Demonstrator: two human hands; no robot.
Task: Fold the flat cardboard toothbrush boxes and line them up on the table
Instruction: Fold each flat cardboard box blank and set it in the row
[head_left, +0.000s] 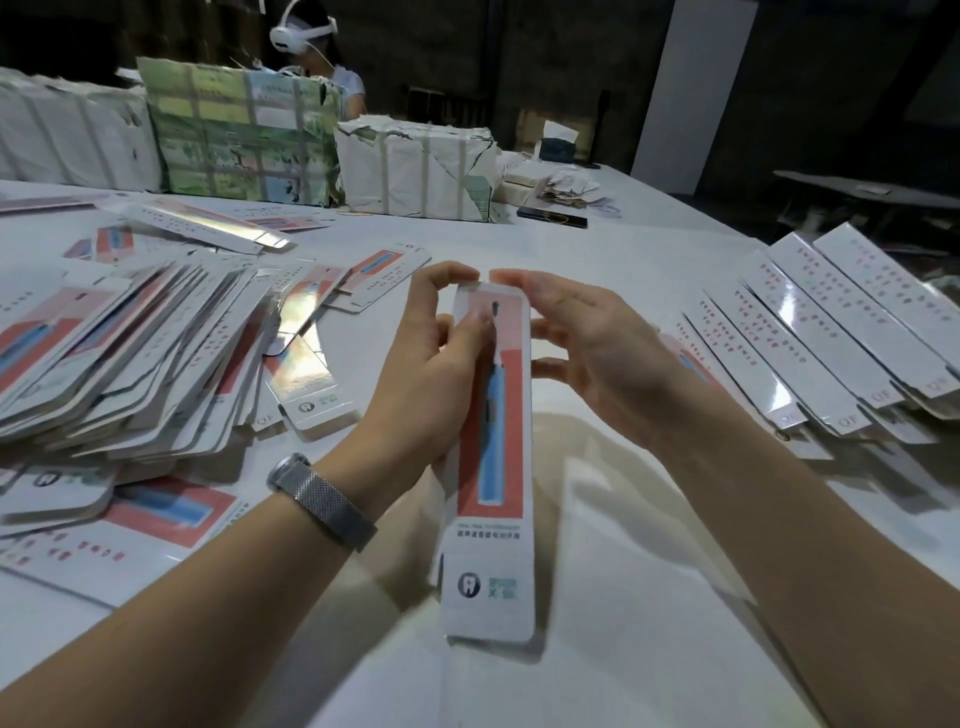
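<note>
A long toothbrush box (493, 467) with a red panel and a blue brush picture is held lengthwise above the white table (597, 597), its far end raised. My left hand (431, 364) grips its left side near the far end, thumb on the printed face. My right hand (587, 332) holds the right side, fingers curled over the top end. A loose heap of flat boxes (119, 358) lies at the left. A row of folded boxes (831, 332) lies side by side at the right.
Strapped paper bundles (415, 171) and a green printed one (234, 130) stand at the back. A dark phone (551, 217) lies beside them, with paper scraps behind. A person wearing a white headset (306, 31) sits beyond the bundles. More flat boxes (156, 519) lie near my left forearm.
</note>
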